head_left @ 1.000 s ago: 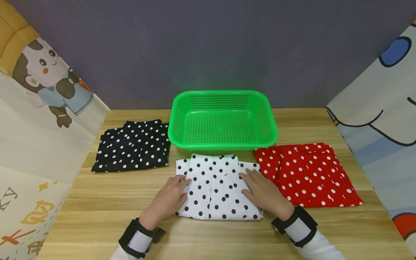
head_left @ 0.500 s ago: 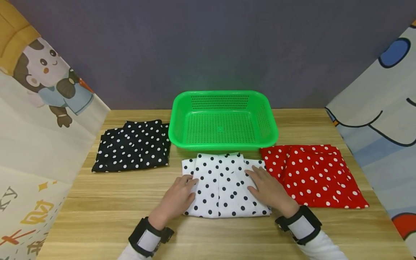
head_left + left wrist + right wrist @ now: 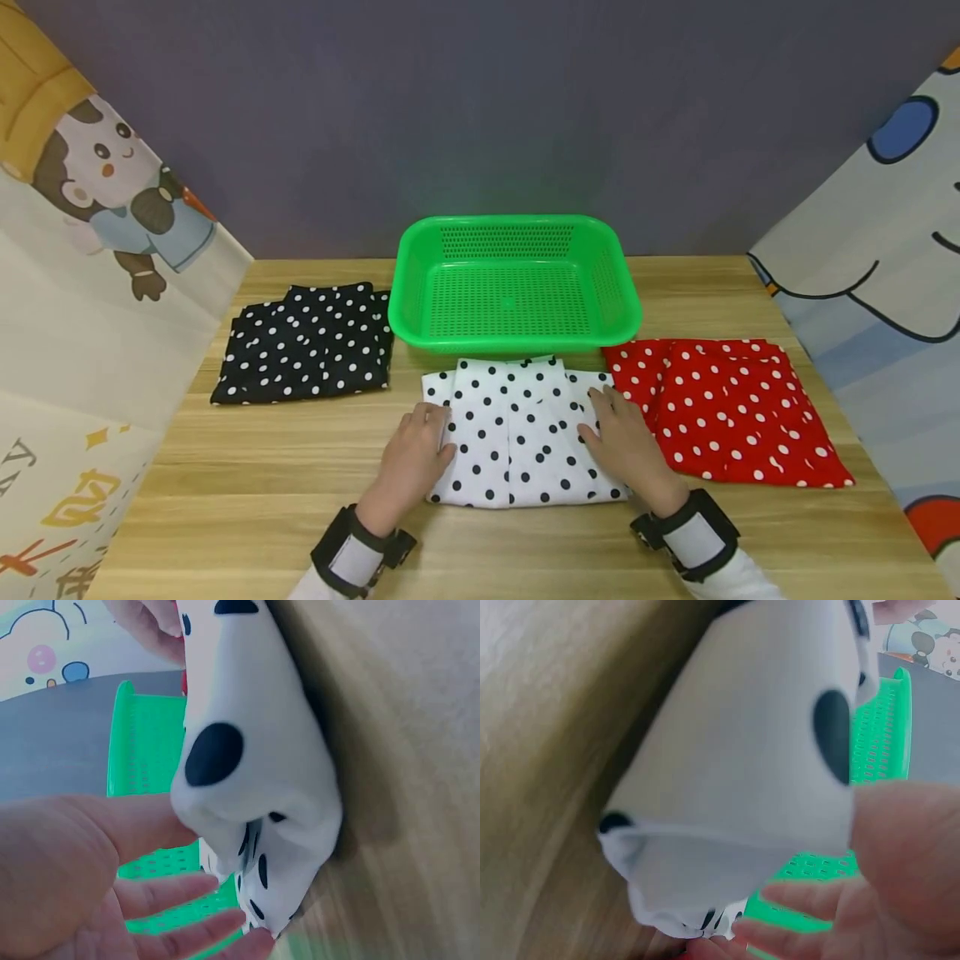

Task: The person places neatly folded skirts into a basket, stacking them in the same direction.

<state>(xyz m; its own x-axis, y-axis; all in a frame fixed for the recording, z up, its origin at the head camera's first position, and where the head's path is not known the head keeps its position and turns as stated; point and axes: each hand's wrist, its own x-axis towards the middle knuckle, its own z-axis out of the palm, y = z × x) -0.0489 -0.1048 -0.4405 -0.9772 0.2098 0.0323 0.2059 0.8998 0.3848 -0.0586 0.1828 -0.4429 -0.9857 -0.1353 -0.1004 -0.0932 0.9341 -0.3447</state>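
A folded white cloth with black dots (image 3: pixel 510 442) lies flat on the table in front of the green basket. My left hand (image 3: pixel 411 458) touches its left edge in the head view; the left wrist view shows the thumb against the cloth and the other fingers straight along its side. At the right edge, my right hand (image 3: pixel 626 442) touches the cloth with fingers extended. The right wrist view shows that hand's straight fingers (image 3: pixel 802 900) beside the cloth's folded layers. Neither hand curls round the fabric.
An empty green basket (image 3: pixel 517 343) stands behind the white cloth. A folded black cloth with white dots (image 3: pixel 303 342) lies at the left. A red cloth with white dots (image 3: pixel 735 417) lies at the right, beside the right hand. Wood tabletop (image 3: pixel 300 467) shows at the front left.
The white cloth has slid to the right with both hands on it, and the red cloth has shifted slightly right. The left hand has turned a little more upright.
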